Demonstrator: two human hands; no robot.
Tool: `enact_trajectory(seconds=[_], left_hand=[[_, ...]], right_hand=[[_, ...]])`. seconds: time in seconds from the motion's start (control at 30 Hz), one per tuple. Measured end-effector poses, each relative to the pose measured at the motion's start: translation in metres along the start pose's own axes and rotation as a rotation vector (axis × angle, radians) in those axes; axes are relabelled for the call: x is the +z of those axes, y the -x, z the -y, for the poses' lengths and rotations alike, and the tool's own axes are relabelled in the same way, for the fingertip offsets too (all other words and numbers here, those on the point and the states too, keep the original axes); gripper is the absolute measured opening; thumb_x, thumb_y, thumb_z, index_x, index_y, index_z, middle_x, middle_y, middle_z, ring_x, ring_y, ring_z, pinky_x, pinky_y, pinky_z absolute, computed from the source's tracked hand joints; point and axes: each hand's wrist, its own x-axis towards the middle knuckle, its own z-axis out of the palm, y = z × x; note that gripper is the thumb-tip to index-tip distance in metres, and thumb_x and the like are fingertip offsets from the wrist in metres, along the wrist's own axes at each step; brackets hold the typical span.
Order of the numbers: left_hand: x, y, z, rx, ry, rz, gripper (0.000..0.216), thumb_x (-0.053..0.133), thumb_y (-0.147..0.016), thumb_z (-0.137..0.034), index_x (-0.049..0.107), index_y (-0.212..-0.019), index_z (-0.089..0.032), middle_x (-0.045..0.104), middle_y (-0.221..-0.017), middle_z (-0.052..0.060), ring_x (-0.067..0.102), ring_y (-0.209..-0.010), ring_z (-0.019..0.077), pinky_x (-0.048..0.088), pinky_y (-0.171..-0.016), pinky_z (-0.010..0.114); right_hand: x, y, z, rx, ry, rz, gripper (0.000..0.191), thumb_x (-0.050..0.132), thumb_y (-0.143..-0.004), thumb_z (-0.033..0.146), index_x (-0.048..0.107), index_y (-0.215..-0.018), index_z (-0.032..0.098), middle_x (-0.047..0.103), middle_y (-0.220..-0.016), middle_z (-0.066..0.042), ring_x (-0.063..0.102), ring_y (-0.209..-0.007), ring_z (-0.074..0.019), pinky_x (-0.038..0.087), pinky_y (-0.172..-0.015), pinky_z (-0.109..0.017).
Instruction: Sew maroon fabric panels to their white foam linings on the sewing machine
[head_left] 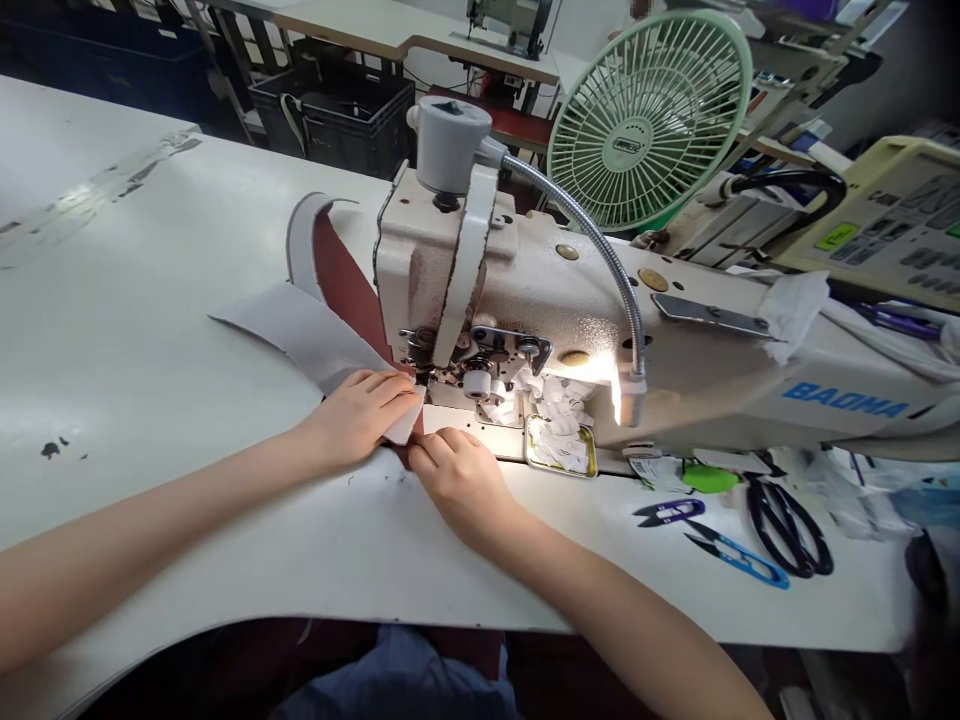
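Holds the grey piece (300,335) down on the table (150,420) with the left hand (360,410), palm flat and fingers pressed together, right beside the presser foot (424,375) of the sewing machine (540,300). Meets it with the right hand (457,480), fingers curled and bunched, tips on the edge of the maroon piece (345,270) (pinching or merely pressing, cannot tell).

Looks risky for both sets of fingertips, so near the needle: probably a prick if either drifts inward. Could also let the two layers slide out of line if the flat hand eases off. Might catch the upturned tail of the pieces against the machine head behind.

Counts up as follows: two hands, one grey piece, one maroon piece, one machine in use and one more machine (510,20) at the back, one fan (649,115), one gooseneck lamp (600,250), one scrap tray (561,445), two thread snips, purple (670,512) and blue (739,558), one pair of black scissors (787,520).
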Motion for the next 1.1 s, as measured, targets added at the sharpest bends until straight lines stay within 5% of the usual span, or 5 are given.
enact_trajectory(seconds=[0.23,0.47,0.87,1.1], left_hand=[[-0.002,-0.003,0.008,0.048,-0.059,-0.026,0.036,0.047,-0.09,-0.016,0.062,-0.123,-0.018,0.065,-0.119,0.011,0.053,-0.118,0.0276,0.041,-0.096,0.042],[-0.014,-0.001,0.009,0.182,-0.089,-0.114,0.024,0.045,-0.095,-0.013,0.068,-0.095,-0.02,0.066,-0.088,0.004,0.055,-0.088,0.0198,0.042,-0.078,0.034],[-0.013,-0.01,0.016,0.21,-0.014,-0.123,0.023,0.043,-0.1,-0.016,0.066,-0.103,-0.019,0.065,-0.089,0.003,0.058,-0.089,0.0176,0.045,-0.08,0.032],[-0.011,-0.016,0.025,0.183,0.126,-0.084,0.025,0.043,-0.102,-0.02,0.068,-0.1,-0.023,0.07,-0.092,0.001,0.061,-0.088,0.0139,0.045,-0.081,0.028]], right_hand=[[0.003,0.0,-0.002,0.003,0.028,0.011,0.021,0.049,-0.099,0.008,0.066,-0.089,0.014,0.064,-0.085,-0.007,0.054,-0.076,-0.018,0.043,-0.068,-0.032],[0.009,-0.001,-0.001,-0.002,0.053,0.023,0.025,0.046,-0.101,0.009,0.069,-0.092,0.014,0.069,-0.091,-0.008,0.058,-0.083,-0.0185,0.044,-0.07,-0.034],[0.009,-0.005,-0.003,0.082,-0.045,0.002,0.029,0.044,-0.1,0.01,0.067,-0.118,0.008,0.071,-0.114,-0.012,0.057,-0.097,-0.0214,0.045,-0.079,-0.035],[-0.005,-0.011,0.001,0.277,-0.071,0.12,0.029,0.048,-0.101,0.024,0.064,-0.125,0.021,0.066,-0.114,-0.007,0.054,-0.097,-0.0222,0.038,-0.082,-0.039]])
